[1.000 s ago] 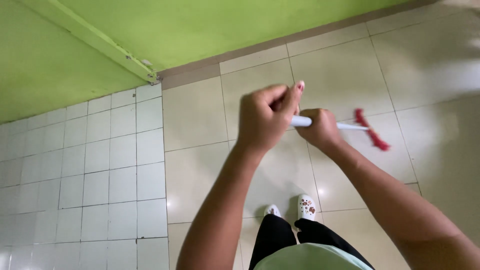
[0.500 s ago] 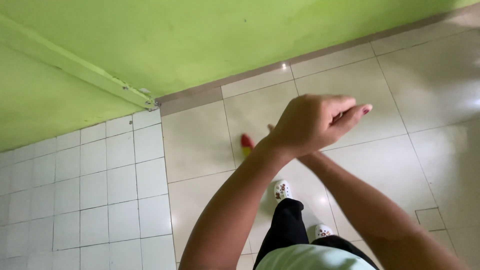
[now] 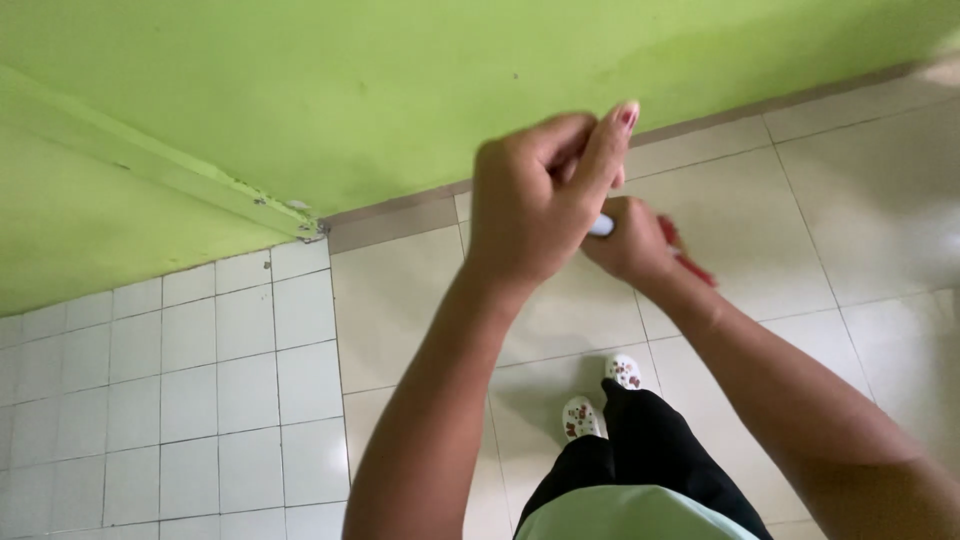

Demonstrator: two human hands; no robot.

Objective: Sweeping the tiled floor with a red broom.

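Observation:
Both of my hands grip a broom with a white handle (image 3: 601,226) over a cream tiled floor (image 3: 830,210). My left hand (image 3: 535,195) is closed around the upper end of the handle, thumb raised. Lower down and just beyond it, my right hand (image 3: 630,243) is wrapped around the same handle. The broom's red head (image 3: 690,260) peeks out past my right hand, low over the floor near the wall. Most of the handle is hidden by my hands.
A green wall (image 3: 400,90) with a brown skirting strip runs along the far side. White small-tiled surface (image 3: 180,390) fills the lower left. My white shoes (image 3: 600,395) and black trousers stand on the cream floor below my arms.
The broom head has swung from left of my hands back to the right, past my right hand. My left hand rose and turned, and my feet shifted.

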